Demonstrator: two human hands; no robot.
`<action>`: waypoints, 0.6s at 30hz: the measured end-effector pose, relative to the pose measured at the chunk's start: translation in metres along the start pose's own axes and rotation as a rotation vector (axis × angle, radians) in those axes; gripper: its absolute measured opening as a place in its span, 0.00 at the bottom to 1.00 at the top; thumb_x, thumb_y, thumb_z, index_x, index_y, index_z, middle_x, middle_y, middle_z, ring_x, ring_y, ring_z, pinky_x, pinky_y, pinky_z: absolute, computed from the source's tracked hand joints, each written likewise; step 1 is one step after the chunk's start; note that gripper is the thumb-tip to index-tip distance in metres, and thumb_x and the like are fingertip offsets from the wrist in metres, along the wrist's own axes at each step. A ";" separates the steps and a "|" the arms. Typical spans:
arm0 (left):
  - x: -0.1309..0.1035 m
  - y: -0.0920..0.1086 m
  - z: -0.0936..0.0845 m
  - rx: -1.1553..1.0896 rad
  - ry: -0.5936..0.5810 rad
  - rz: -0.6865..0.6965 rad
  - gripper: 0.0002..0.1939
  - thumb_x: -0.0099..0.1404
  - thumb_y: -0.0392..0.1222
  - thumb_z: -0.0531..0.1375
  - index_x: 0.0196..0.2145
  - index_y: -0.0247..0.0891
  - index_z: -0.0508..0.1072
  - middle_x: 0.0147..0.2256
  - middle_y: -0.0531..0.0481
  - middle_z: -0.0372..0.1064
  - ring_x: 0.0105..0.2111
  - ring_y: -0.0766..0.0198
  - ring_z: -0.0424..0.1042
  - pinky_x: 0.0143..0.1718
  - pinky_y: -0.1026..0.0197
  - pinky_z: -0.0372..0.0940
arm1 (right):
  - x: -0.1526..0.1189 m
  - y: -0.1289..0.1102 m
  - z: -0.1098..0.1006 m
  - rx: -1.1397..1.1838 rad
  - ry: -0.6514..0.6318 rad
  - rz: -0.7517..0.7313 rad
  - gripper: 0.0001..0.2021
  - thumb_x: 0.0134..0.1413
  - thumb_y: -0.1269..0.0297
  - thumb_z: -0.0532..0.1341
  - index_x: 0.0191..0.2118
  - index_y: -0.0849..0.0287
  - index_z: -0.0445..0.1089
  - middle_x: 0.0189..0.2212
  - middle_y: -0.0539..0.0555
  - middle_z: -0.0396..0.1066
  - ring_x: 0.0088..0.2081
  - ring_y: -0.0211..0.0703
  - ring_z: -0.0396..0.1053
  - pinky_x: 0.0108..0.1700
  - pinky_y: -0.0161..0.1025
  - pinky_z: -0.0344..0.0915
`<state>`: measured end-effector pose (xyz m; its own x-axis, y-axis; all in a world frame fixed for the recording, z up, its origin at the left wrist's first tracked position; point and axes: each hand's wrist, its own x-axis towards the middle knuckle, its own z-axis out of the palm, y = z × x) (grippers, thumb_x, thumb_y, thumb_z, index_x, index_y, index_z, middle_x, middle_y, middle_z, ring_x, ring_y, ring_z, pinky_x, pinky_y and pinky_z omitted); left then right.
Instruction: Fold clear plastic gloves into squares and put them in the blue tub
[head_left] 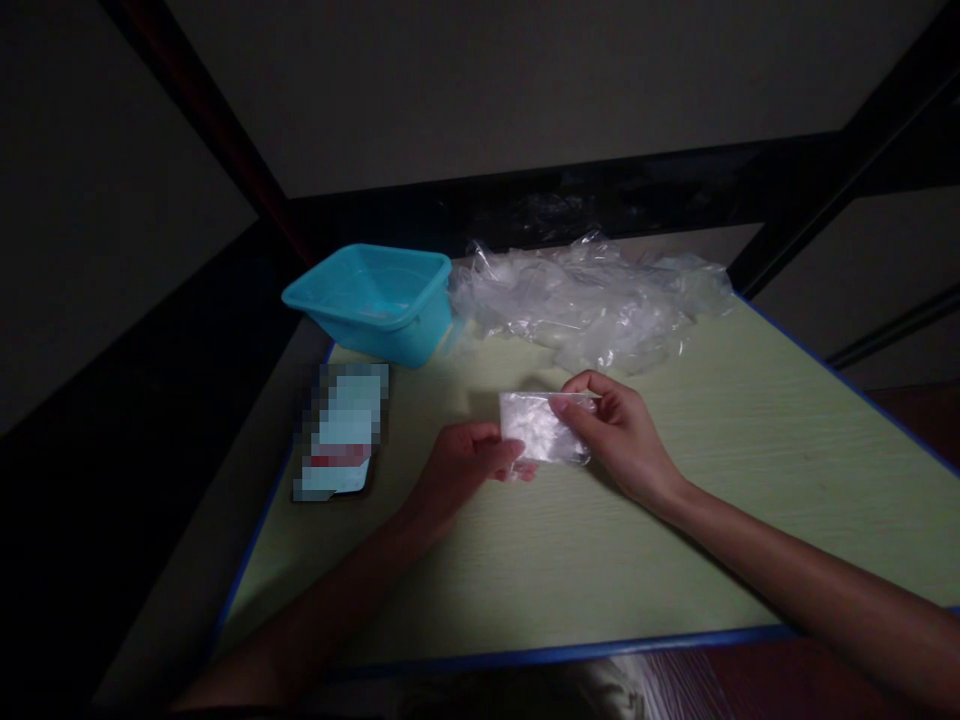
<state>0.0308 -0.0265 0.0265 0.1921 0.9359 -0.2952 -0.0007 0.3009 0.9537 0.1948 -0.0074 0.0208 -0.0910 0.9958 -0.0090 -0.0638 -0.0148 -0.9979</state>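
A small flat packet (536, 428) in shiny clear plastic is held above the middle of the table. My left hand (469, 462) pinches its lower left corner, thumb on top and fingers beneath. At the packet's right side, my right hand (622, 430) grips the upper edge between thumb and fingers. What lies inside the wrapping is hard to make out because of the glare. Behind the hands, a loose heap of clear plastic bags (592, 300) spreads along the table's far edge.
A turquoise plastic basin (412, 335) stands at the back left of the pale green table (772, 430), which has a blue edge. In front of the basin lies a phone (345, 430) with a blurred screen. Dark wall panels rise behind.
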 end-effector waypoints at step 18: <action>0.001 -0.010 0.002 0.280 0.171 0.259 0.11 0.51 0.41 0.57 0.14 0.38 0.66 0.15 0.54 0.67 0.18 0.68 0.66 0.22 0.67 0.60 | -0.002 0.010 0.005 0.164 0.165 0.023 0.14 0.40 0.56 0.66 0.26 0.57 0.60 0.13 0.42 0.60 0.14 0.30 0.54 0.16 0.30 0.48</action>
<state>0.0331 -0.0292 0.0171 0.0551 0.9981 -0.0263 0.2441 0.0121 0.9697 0.1892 -0.0100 0.0112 0.0683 0.9961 -0.0558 -0.2252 -0.0391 -0.9735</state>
